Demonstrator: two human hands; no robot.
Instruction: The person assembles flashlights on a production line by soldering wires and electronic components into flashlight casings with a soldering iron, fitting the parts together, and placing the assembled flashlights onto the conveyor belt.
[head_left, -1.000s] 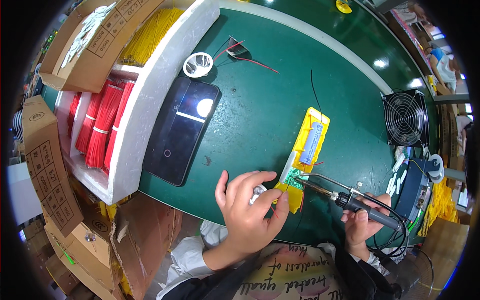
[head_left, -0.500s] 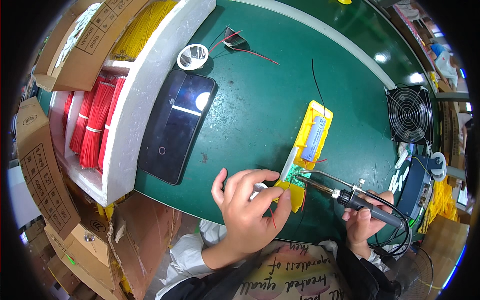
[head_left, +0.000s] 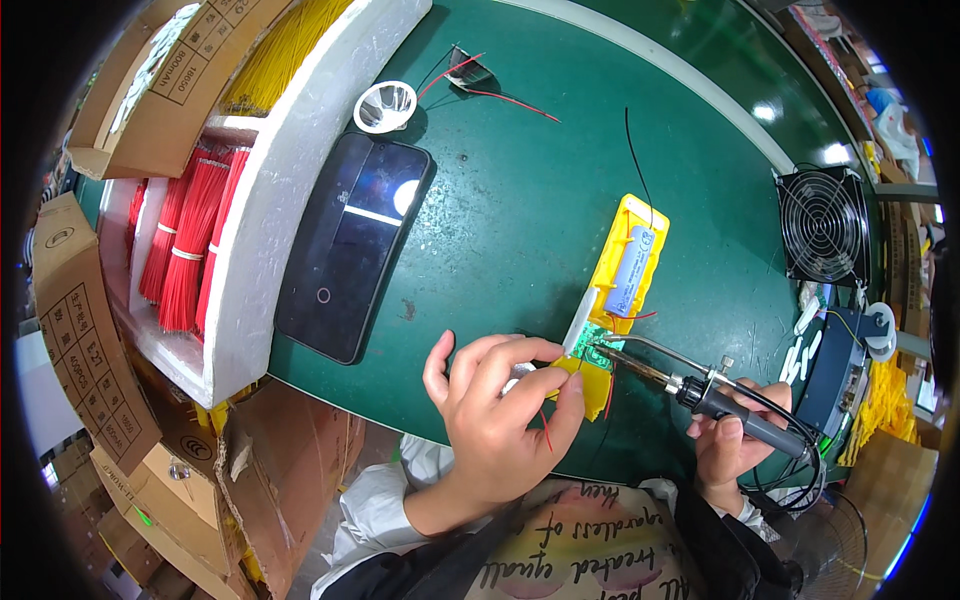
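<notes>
Tabletop [head_left: 500,240], green and scuffed, spreads across our head view, white foam box [head_left: 255,230] at left, black fan [head_left: 825,225] at right. Our left hand [head_left: 500,405] pinches a thin dark wire [head_left: 582,366] by the circuit board [head_left: 592,345] of the yellow casing [head_left: 605,273] lying ahead; our right hand [head_left: 725,455] grips a soldering iron [head_left: 714,400].

Left of the yellow plastic housing [head_left: 606,268], a hand could pass over green tabletop [head_left: 500,220] to the smartphone [head_left: 350,260]; right of it, to the cooling fan [head_left: 823,225]. A black wire [head_left: 634,150] juts beyond the housing's far end; the soldering iron [head_left: 735,412] bars its near right, the left hand [head_left: 503,408] its near left.
</notes>
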